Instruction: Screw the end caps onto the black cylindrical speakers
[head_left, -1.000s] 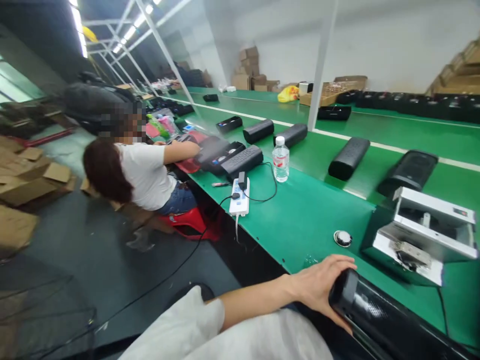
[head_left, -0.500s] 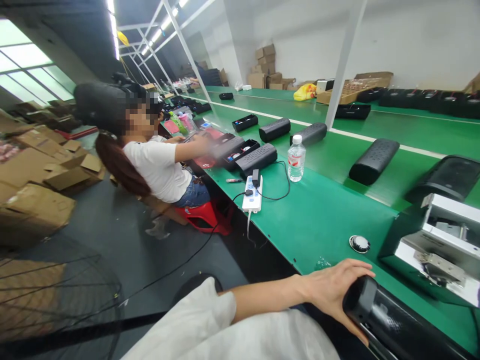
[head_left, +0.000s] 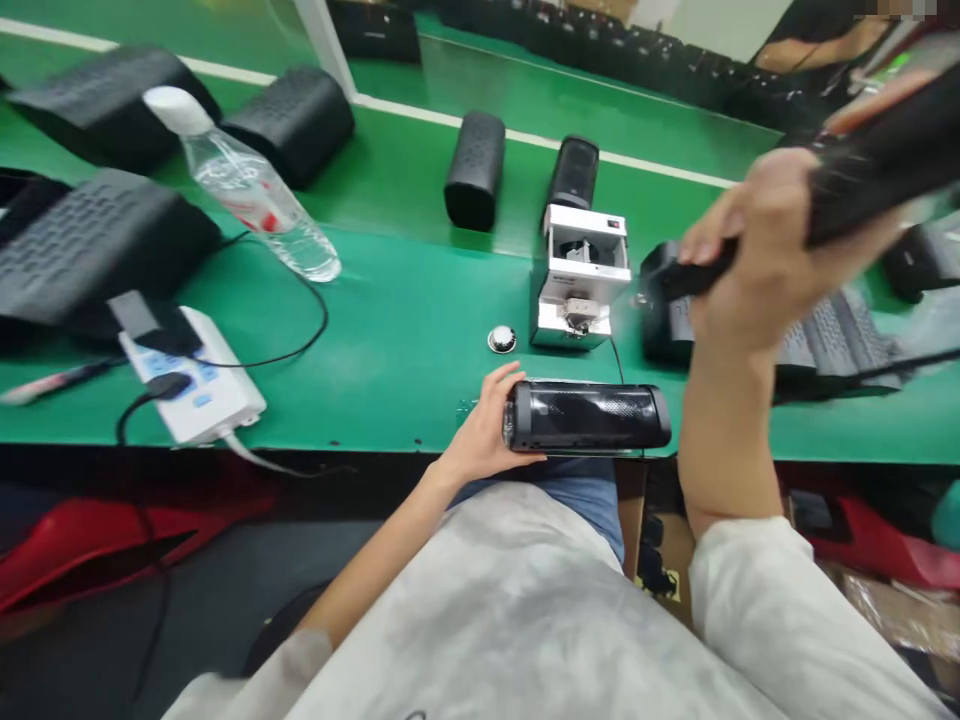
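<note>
From my remote seat I see the green workbench (head_left: 390, 400) spread with black speaker bodies (head_left: 474, 170), a water bottle (head_left: 255, 190) and a power strip (head_left: 191, 375), with a white metal fixture (head_left: 581, 280) straight ahead and a small round disc (head_left: 502, 340) just left of it. My left hand (head_left: 480, 420) cups one end of a glossy black cylinder (head_left: 589, 416) at the bench's front edge, while my right hand (head_left: 765, 250) is raised and clenched around a second dark cylinder (head_left: 877, 150), blurred by motion. I judge that a firm, cupped hold suits these round bodies, which could roll if let go on the bench.

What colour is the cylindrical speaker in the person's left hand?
Black, with a glossy dark mesh band; the head view shows the cylindrical speaker best, lying in the left hand.
</note>
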